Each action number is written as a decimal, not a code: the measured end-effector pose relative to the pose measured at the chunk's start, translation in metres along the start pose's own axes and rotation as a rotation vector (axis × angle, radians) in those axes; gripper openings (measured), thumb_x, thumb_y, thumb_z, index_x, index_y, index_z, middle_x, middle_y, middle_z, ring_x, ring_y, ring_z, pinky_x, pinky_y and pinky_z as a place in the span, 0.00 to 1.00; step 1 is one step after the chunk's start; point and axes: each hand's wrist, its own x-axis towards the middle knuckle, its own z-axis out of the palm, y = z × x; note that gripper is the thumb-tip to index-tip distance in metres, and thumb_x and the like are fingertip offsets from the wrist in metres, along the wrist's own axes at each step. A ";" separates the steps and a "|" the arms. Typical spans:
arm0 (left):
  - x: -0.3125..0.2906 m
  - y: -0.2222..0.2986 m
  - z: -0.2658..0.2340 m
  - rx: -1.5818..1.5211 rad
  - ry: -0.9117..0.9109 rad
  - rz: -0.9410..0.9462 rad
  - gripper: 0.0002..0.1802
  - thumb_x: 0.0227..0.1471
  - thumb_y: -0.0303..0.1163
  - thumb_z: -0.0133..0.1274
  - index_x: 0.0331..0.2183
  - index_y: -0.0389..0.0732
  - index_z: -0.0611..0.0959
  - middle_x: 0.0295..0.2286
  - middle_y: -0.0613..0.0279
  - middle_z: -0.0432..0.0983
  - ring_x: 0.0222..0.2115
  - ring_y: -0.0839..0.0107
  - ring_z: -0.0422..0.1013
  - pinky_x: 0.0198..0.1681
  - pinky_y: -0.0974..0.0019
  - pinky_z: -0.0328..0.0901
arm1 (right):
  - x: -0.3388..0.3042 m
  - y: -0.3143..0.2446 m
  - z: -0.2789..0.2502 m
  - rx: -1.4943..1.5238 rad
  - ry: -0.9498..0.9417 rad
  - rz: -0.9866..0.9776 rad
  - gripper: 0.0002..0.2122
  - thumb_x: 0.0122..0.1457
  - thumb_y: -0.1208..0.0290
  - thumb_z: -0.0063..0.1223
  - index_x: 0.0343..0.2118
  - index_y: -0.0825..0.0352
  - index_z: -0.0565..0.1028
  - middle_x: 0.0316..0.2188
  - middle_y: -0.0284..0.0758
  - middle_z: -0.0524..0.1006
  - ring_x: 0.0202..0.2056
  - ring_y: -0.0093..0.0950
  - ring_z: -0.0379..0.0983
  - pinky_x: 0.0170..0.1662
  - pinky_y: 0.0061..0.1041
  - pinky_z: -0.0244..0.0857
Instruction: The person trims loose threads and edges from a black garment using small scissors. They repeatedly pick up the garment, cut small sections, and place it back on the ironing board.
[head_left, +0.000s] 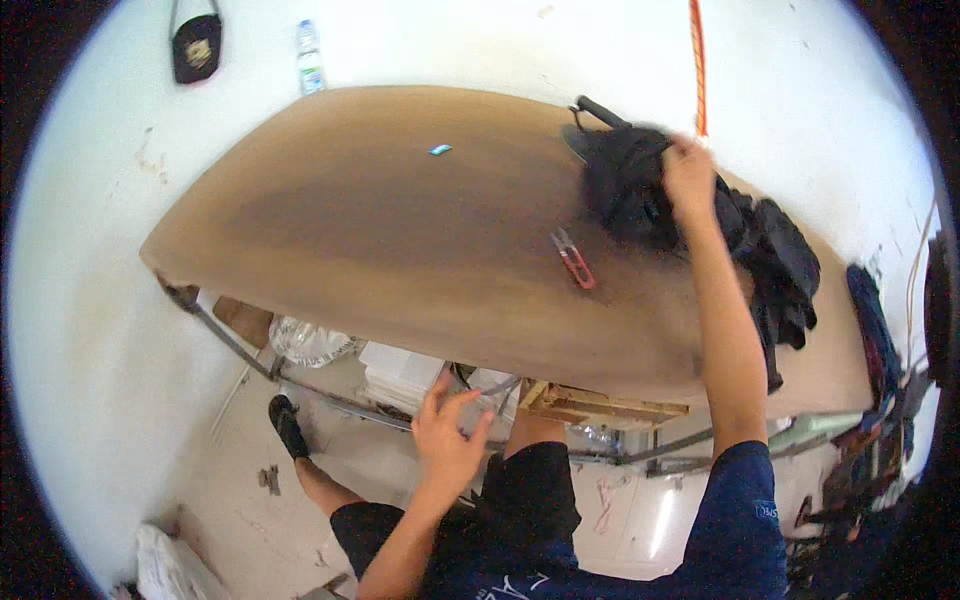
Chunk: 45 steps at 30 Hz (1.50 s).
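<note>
Right grip (690, 182) curled tight on crumpled black fabric (628, 190) | left grip (447, 440) spread, empty (fingers curved)

black fabric bundle (625, 195) | soft, crumpled, partly blurred | pinched by the right hand (692, 182) | one part bunched left of that hand, another sprawling right and nearer the body

I have the right arm (735, 335) reaching nearly straight over the near edge of the table (370, 220), which puts the right hand (690, 180) by the far edge, toward the right end. Its fingers bunch inward, tips too blurred to make out. My left forearm (405, 540) angles up, the left hand (450, 440) just beside the near edge, fingers spread, thumb apart.
</note>
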 end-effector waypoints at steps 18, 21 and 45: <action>0.270 0.042 -0.040 -1.075 0.229 0.005 0.14 0.55 0.33 0.58 0.38 0.31 0.81 0.31 0.63 0.79 0.34 0.72 0.73 0.41 0.66 0.67 | -0.168 -0.060 0.031 0.070 -0.082 -0.891 0.12 0.48 0.75 0.60 0.37 0.66 0.76 0.39 0.41 0.71 0.41 0.42 0.69 0.44 0.37 0.65; 0.269 0.047 -0.044 -1.459 0.299 -0.173 0.17 0.58 0.34 0.55 0.47 0.37 0.76 0.41 0.62 0.77 0.41 0.69 0.73 0.45 0.61 0.68 | -0.178 -0.015 0.029 -0.132 -0.136 -0.629 0.09 0.49 0.70 0.62 0.33 0.65 0.76 0.34 0.39 0.70 0.36 0.40 0.68 0.39 0.37 0.65; 0.046 -0.129 -0.156 -0.133 0.010 -0.380 0.27 0.56 0.39 0.55 0.53 0.33 0.73 0.51 0.50 0.71 0.51 0.62 0.68 0.52 0.58 0.63 | -0.199 0.062 -0.124 -0.268 -0.288 -0.221 0.07 0.54 0.81 0.45 0.36 0.69 0.68 0.34 0.44 0.70 0.35 0.37 0.69 0.35 0.35 0.65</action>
